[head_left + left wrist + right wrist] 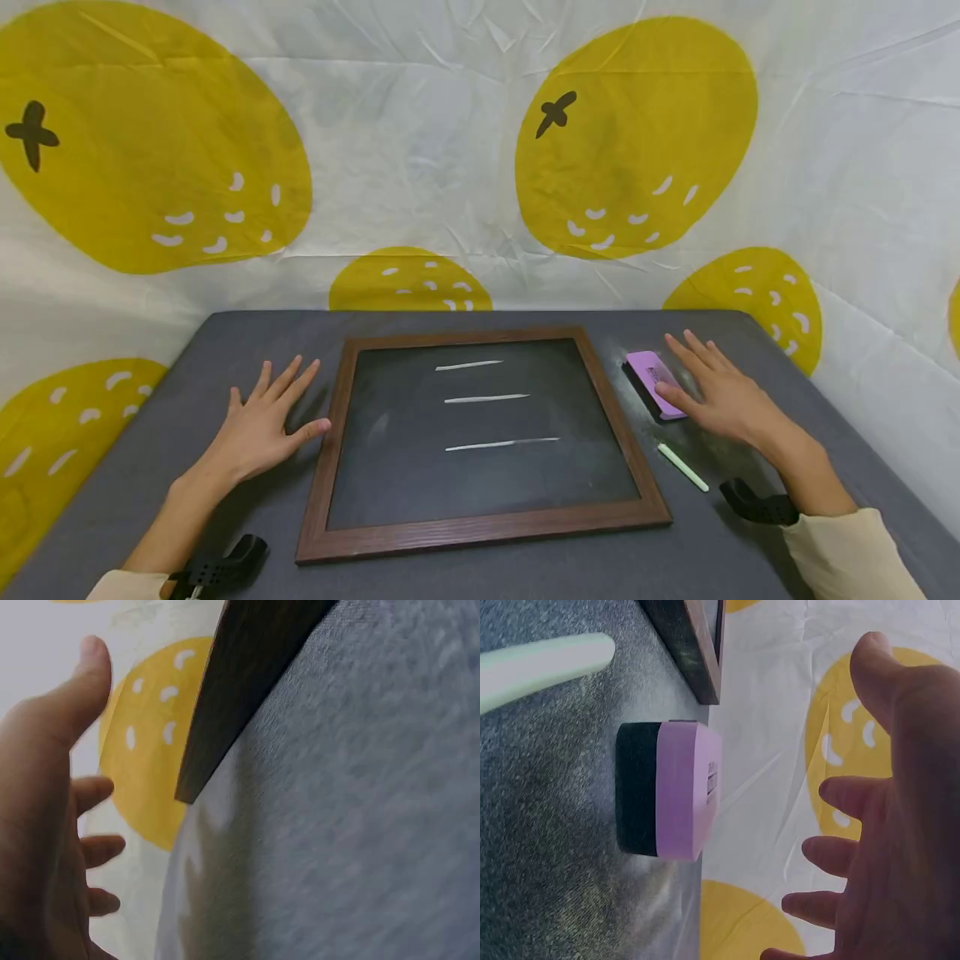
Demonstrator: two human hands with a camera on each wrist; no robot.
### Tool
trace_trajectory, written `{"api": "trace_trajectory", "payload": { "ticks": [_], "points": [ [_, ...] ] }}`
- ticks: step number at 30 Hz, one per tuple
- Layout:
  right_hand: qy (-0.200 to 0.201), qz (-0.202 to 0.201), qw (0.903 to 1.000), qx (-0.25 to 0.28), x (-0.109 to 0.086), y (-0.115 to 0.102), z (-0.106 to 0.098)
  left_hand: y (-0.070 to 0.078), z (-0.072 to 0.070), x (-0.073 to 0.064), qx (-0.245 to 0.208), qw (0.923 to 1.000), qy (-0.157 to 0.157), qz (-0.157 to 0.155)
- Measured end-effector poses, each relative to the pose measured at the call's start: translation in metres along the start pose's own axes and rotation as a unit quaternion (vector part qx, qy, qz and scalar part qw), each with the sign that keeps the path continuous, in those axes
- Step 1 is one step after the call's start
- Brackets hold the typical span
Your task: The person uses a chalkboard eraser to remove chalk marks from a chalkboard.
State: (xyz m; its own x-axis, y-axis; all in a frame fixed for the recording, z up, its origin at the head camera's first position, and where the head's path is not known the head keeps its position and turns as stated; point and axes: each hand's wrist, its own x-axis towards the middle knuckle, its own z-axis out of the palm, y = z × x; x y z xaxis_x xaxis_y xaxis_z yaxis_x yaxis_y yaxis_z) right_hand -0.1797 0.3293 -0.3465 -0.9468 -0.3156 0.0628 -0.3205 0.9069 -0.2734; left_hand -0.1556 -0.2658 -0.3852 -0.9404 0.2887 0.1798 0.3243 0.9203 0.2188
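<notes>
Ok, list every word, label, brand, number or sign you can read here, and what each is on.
No legible text.
Purple eraser: small dark print, too blurred to read.
Chalkboard: only three white lines, no lettering.
Patterned cloth backdrop: drawings, no words visible.

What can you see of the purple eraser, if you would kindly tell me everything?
The purple eraser is a block with a plastic-looking purple top bearing small dark print, above a thick, dark, felt-like layer. It lies dark side down on the gray tabletop, right of the framed chalkboard and just beyond the chalk stick, touching neither. The right hand partly covers it in the head view, but the right wrist view shows them apart.
</notes>
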Motion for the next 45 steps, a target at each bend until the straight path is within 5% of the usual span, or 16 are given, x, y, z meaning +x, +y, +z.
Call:
{"api": "trace_trajectory", "payload": {
  "ticks": [6,19,26,45],
  "points": [
    [0.002,0.002,0.9999,0.011,-0.001,0.006,0.005,0.003,0.014,0.003,-0.016,0.9997,-0.006,0.018],
    [0.056,0.023,0.9976,0.034,0.008,0.009,0.026,-0.007,0.034,-0.006,-0.107,0.9908,0.048,0.066],
    [0.073,0.033,0.9958,0.044,0.011,0.011,0.032,-0.01,0.042,-0.005,-0.111,0.9877,0.055,0.096],
    [0.072,0.051,0.9942,0.062,0.011,0.011,0.046,-0.006,0.048,-0.005,-0.086,0.9935,0.027,0.069]
  ]
}}
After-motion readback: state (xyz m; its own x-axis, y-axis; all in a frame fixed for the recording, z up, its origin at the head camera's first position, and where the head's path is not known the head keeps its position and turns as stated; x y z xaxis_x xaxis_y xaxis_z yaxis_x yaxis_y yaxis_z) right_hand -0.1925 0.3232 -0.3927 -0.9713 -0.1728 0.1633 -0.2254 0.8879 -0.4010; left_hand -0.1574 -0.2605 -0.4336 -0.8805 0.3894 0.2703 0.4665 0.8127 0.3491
